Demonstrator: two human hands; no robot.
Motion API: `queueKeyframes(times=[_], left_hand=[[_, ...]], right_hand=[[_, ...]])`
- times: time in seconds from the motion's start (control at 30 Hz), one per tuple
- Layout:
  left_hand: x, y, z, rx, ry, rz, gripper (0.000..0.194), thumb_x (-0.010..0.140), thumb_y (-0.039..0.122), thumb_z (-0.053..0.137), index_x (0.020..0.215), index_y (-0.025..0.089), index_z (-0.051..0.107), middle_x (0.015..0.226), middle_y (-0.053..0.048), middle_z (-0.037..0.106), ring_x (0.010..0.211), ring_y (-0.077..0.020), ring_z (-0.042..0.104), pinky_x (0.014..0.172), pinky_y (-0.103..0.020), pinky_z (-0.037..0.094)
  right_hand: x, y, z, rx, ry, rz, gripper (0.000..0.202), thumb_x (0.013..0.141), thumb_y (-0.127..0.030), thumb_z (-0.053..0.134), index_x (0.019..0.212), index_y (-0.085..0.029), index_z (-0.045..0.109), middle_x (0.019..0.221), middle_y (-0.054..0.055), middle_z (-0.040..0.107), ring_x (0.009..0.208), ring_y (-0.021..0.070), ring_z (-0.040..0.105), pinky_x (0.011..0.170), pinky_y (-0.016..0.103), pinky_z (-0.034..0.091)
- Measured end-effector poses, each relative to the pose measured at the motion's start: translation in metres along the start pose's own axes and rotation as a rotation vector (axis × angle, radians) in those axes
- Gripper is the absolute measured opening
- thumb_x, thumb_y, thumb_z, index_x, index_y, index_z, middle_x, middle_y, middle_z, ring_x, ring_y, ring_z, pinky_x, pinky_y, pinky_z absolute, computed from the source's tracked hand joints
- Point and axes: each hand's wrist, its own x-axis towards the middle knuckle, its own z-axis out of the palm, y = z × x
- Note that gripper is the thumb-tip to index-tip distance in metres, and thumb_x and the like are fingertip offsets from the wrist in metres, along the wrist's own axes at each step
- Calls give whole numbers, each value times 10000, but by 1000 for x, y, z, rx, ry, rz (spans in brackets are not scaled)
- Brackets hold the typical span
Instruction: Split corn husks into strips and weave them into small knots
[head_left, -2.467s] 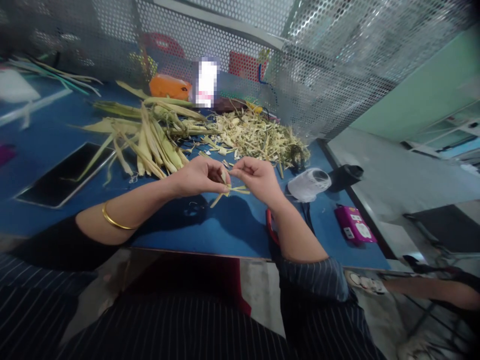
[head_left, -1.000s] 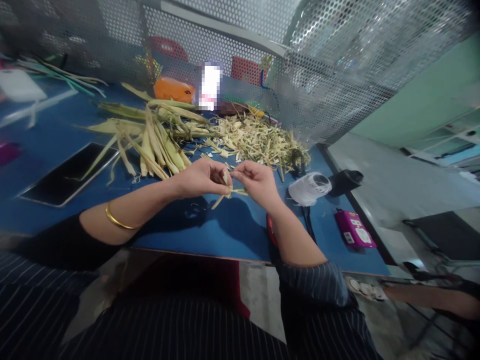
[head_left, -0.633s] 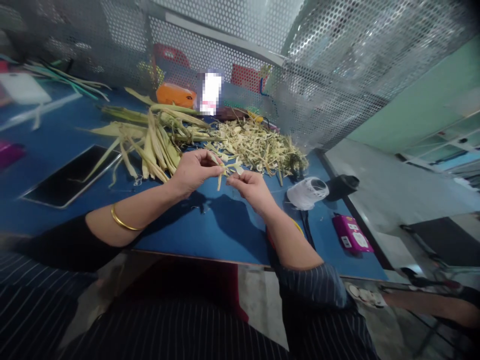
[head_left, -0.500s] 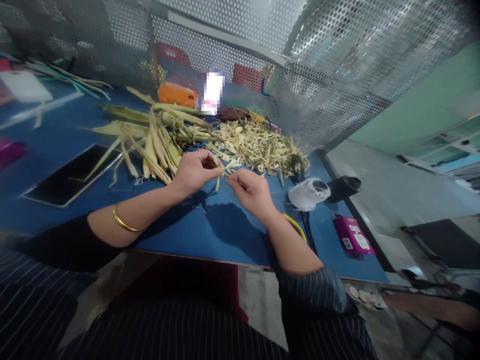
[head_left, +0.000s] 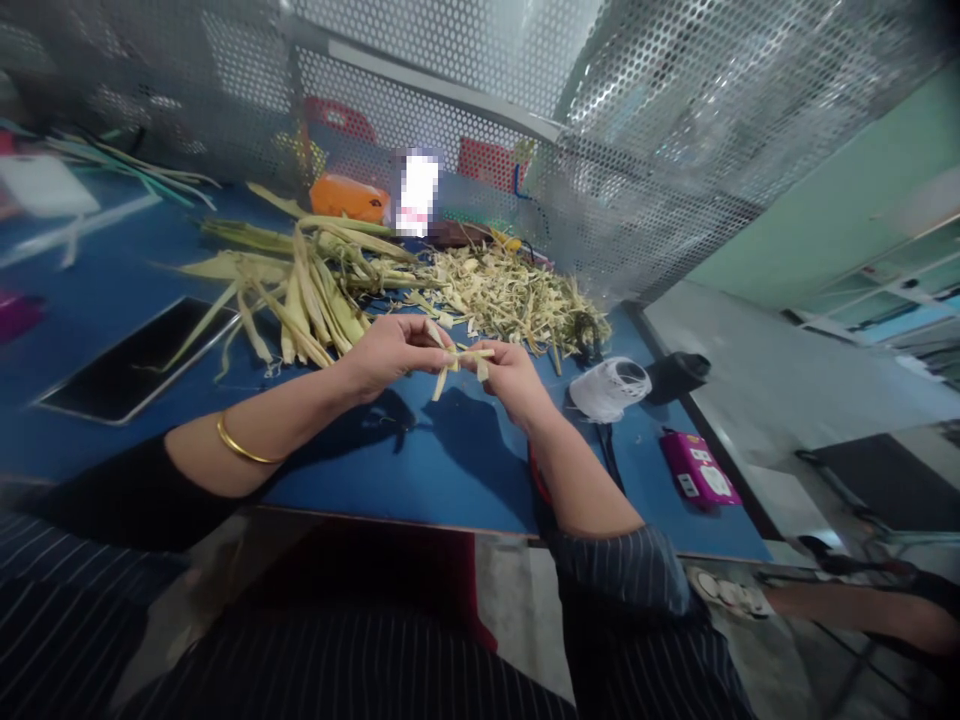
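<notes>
Strips (head_left: 454,361) are hanging in the air above the table (head_left: 360,485), over the middle of its near half, caught between two hands! And how far along is this? A crossing is already showing at the centre, so the first laying-over looks done; the ends are poking out loose on several sides, so that part seems unfinished. Plenty of whole husks (head_left: 326,300) are lying toward the far edge, left of centre, apparently unworked, and a broad heap of scraps (head_left: 517,295) is spreading beside them toward the far right corner.

Now the piece itself: pale yellow-green, narrow, flat, papery, one tail pointing down toward the near edge, another reaching across the right fingers with a short bent flap dropping below. Whether the centre is knotted or merely folded, we're not seeing; fingertips are covering it.

The grips: the left hand (head_left: 386,355) is pinching the crossing tightly, thumb against forefinger. The right hand (head_left: 514,380) is pinching too, just beside it, with hold of the right-hand ends, its lower fingers curling in.

Over by the right edge, a white spool (head_left: 609,390) is standing near a black one, and a purple packet (head_left: 699,468) is sitting toward the near right corner.
</notes>
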Motion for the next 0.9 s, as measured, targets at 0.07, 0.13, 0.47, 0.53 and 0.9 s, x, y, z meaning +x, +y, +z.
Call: queueKeyframes(times=[0.07,0.13,0.47,0.53,0.9], left_hand=[[2,-2,0,-2,98,25,224,595,228,799,754,135,673,683,-22,670,621,-119,613,633,-264,514],[3,-4,-1,39,202,65,206,592,216,785,735,132,664,689,-18,663,620,-111,599,620,-253,501],[-2,-4,-2,454,-89,132,117,621,207,724,711,143,684,589,-2,640,568,-125,590,530,-223,435],[-4,0,0,309,-253,58,122,624,203,737,716,144,682,620,-15,665,585,-129,612,562,-237,468],[2,-1,0,104,168,146,208,602,227,783,743,135,662,752,-35,694,661,-126,627,629,-246,494]], right_hand=[[-1,2,2,-12,1,-25,292,671,-446,698,691,-166,618,489,-90,356,453,51,235,462,236,173],[-3,3,5,-47,-2,-44,278,701,-438,676,703,-165,623,499,-86,360,459,56,243,467,240,177],[-8,-1,2,-412,116,-548,172,825,-296,601,690,-191,614,673,-2,551,657,122,463,639,267,359],[-4,-1,-1,-349,72,-426,179,789,-326,627,679,-185,612,628,-17,525,605,110,428,590,258,335],[-4,3,4,82,-79,56,308,661,-454,713,702,-168,607,463,-103,306,408,48,197,426,239,130]])
